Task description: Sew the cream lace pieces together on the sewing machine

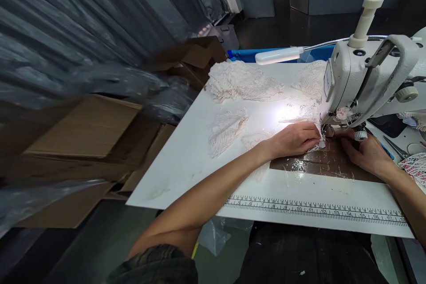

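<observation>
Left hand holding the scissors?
No, the left hand rests on lace at the machine; the scissors lie untouched far right.

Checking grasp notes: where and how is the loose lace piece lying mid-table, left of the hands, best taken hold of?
Pinch the lace piece at its near lower end, coming down from the person's side. It lies flat and limp on the white table, clear of the lace heap behind, so probably only an edge can be lifted. The left hand is nearest.
</observation>
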Action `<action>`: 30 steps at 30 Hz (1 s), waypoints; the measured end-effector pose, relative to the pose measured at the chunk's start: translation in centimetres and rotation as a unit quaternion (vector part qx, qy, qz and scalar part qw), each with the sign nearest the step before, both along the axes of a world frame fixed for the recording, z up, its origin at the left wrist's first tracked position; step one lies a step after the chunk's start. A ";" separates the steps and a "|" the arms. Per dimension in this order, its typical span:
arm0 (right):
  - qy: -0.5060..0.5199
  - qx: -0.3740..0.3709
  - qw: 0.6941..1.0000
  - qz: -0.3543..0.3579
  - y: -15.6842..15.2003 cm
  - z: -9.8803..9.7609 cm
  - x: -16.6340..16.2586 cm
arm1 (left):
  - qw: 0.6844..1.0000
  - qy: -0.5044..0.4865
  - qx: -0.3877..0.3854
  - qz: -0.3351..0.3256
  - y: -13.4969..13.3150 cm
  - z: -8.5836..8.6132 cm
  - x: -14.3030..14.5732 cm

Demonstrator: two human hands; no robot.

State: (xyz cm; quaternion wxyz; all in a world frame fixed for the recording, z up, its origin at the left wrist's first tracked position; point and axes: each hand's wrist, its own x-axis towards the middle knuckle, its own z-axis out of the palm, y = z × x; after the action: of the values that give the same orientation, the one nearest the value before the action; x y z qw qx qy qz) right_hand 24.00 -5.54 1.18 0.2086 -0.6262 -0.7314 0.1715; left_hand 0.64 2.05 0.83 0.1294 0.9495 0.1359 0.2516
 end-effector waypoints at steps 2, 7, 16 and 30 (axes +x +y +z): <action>0.000 0.006 1.000 0.007 0.0 -0.2 0.1 | 1.000 -0.010 0.003 0.027 -0.2 -0.2 0.1; 0.000 0.015 1.000 0.013 -0.1 -0.3 -0.1 | 0.995 -0.013 0.058 0.077 -0.4 -0.6 0.5; 0.018 0.055 0.997 0.042 -1.0 0.3 -1.5 | 0.983 0.081 0.145 0.072 -0.9 -0.7 0.6; -0.200 0.068 0.973 0.096 -0.8 -0.5 -1.7 | 0.991 0.057 0.111 -0.046 -0.2 0.0 -0.6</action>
State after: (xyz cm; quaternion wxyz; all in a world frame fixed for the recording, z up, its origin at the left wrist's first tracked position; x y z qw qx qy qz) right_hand 22.33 -6.37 0.68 0.0826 -0.5590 -0.8250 0.0119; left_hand 0.04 1.89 0.82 0.0272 0.9759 0.0702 0.2048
